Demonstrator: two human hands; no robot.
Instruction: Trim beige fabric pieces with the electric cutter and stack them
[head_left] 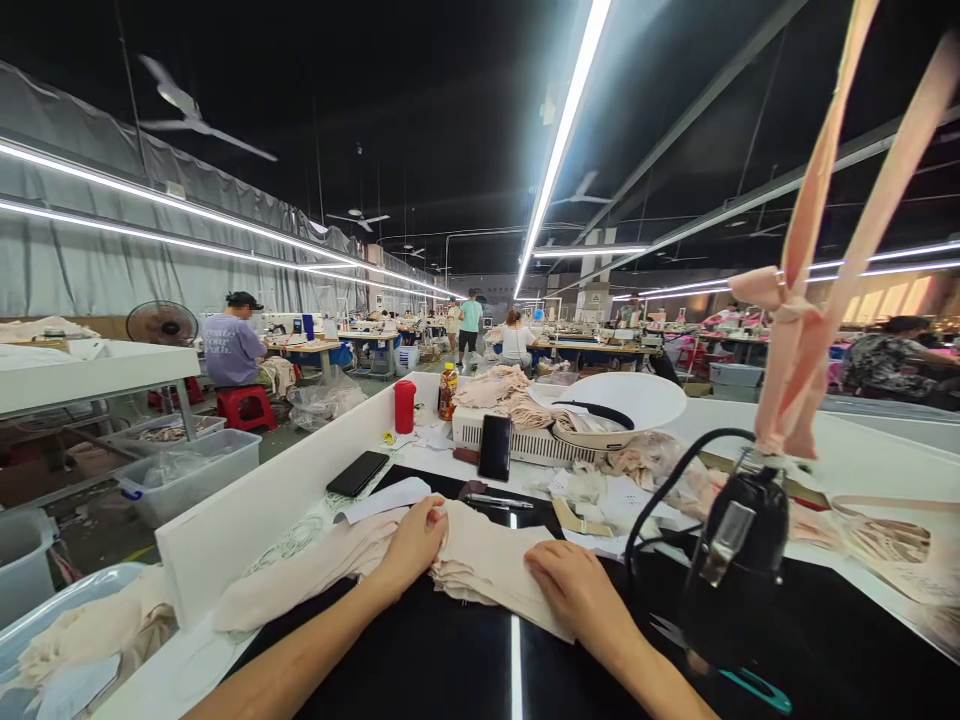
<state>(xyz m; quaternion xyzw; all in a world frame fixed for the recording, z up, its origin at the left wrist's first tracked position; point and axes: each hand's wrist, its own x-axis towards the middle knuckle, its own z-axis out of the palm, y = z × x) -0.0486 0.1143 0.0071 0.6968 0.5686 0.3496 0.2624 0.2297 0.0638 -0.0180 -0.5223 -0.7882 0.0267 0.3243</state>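
A stack of pale pink fabric pieces (487,560) lies on the black worktable (420,670) in front of me. My left hand (412,545) rests on the left part of the stack with its fingers curled over the fabric edge. My right hand (574,590) lies flat on the stack's right side, fingers together and pressing down. More of the same fabric (300,575) trails off to the left over the table's white edge.
A black iron (739,560) hangs at the right with its cord and a pink strip (810,300) tied above. Two phones (495,447) (358,473), a pen (499,500), a red cup (404,406), a bottle (448,391) and a white basin (630,405) sit behind. Seated and standing workers fill the hall.
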